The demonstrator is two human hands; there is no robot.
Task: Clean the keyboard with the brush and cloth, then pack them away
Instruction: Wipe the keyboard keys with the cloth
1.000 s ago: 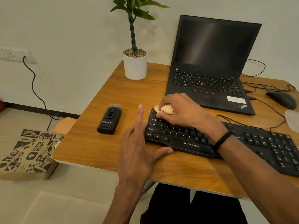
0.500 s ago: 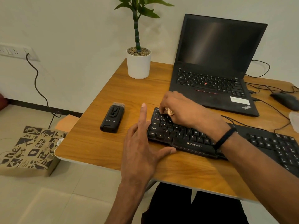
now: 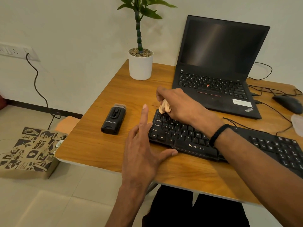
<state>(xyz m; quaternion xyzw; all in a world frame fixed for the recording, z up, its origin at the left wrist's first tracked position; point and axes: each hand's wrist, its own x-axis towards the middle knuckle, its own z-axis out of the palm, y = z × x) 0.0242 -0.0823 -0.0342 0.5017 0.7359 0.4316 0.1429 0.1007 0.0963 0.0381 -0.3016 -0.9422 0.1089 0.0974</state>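
Since half a second ago the right hand (image 3: 182, 105) has slid back toward the keyboard's far left corner, and more of the bunched cloth (image 3: 165, 107) now shows under its fingers. At the far left a printed paper bag (image 3: 29, 151) stands on the floor, below a wall socket (image 3: 14, 50) with a black cable (image 3: 36, 84) hanging from it. On the wooden table (image 3: 101, 149), the black brush (image 3: 113, 119) lies flat near the left edge with its bristles pointing away from the person, well apart from both hands. Behind it, a white pot (image 3: 140, 66) with a green plant stands at the back of the table. The left hand (image 3: 142, 154) is open with fingers spread, holding nothing; its thumb rests against the front left edge of the keyboard (image 3: 188, 138) and its forefinger points up beside the keyboard's left end. The right hand is closed around the pale cloth and presses it onto the top left keys; a black band (image 3: 218, 133) circles that wrist. Behind the keyboard an open laptop (image 3: 218, 66) with a dark screen sits near the wall. To its right a black mouse (image 3: 287, 103) lies among thin cables at the table's right side.
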